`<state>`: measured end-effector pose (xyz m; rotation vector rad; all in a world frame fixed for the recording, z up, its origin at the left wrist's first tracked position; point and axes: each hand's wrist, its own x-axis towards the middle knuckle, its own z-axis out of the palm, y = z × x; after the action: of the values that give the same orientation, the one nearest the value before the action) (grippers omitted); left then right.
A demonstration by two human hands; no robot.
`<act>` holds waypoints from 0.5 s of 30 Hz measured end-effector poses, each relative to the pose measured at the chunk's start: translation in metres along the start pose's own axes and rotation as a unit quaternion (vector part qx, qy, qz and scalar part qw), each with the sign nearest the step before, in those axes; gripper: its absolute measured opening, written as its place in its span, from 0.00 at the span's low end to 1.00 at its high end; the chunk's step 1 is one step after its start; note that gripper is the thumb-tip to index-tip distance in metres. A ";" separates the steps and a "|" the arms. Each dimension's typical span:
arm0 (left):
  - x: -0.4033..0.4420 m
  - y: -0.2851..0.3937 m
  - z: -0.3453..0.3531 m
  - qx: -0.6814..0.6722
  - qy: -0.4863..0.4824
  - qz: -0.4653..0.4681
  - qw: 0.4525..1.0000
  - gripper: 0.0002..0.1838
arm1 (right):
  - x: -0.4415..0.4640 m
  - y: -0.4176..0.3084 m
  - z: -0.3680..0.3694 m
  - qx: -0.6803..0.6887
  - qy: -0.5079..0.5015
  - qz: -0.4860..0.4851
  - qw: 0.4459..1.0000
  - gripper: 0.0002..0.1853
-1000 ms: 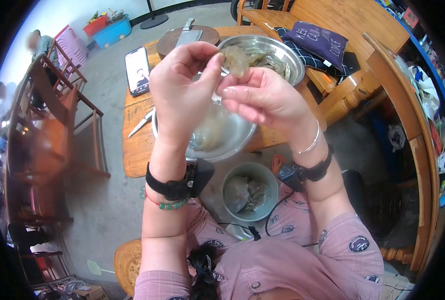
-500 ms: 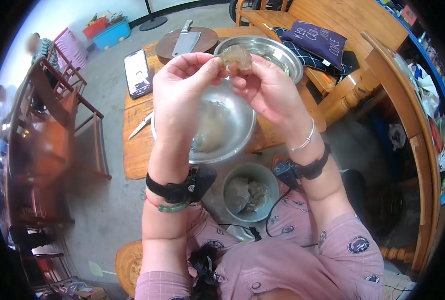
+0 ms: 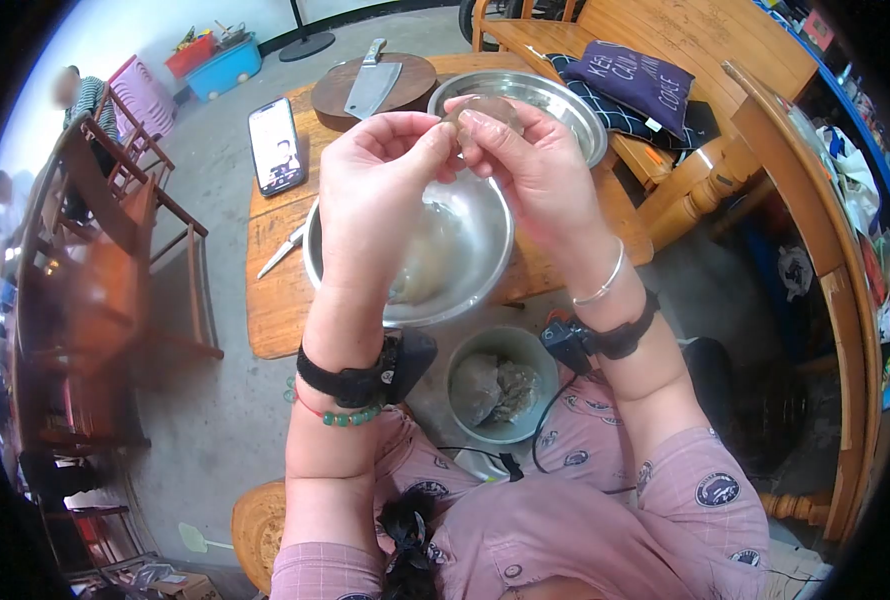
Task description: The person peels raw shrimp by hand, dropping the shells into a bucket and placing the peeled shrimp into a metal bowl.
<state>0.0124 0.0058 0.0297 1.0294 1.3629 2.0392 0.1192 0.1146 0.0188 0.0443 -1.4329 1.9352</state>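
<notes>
A greyish, translucent shrimp (image 3: pixel 490 108) is pinched between my two hands, above the near edge of the far metal bowl. My left hand (image 3: pixel 380 170) holds its left end between thumb and fingers. On its right side, the thumb and fingers of my right hand (image 3: pixel 535 160) press round it and hide part of it. Below my hands stands a large metal bowl (image 3: pixel 475 255) with pale, wet pieces in it. The far metal bowl (image 3: pixel 590 120) is partly covered by my right hand.
A cleaver (image 3: pixel 373 90) lies on a round wooden board (image 3: pixel 330 88). Left of it is a phone (image 3: pixel 277 150), and a small knife (image 3: pixel 282 250) lies by the near bowl. Between my knees a bucket (image 3: pixel 457 400) holds shells. A cushion (image 3: pixel 630 80) rests on the bench.
My right thumb has come over the shrimp, which is now more covered than before. My left hand has shifted slightly right. Compared with a second ago, both hands are a little further from the cutting board.
</notes>
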 end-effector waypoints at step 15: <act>-0.010 0.010 0.006 0.209 -0.008 0.075 0.975 0.13 | -0.001 0.002 -0.004 -0.093 0.001 -0.036 0.995 0.08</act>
<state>0.0233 -0.0023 0.0366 1.3572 1.8040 1.8808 0.1207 0.1176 0.0151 0.0081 -1.5826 1.7366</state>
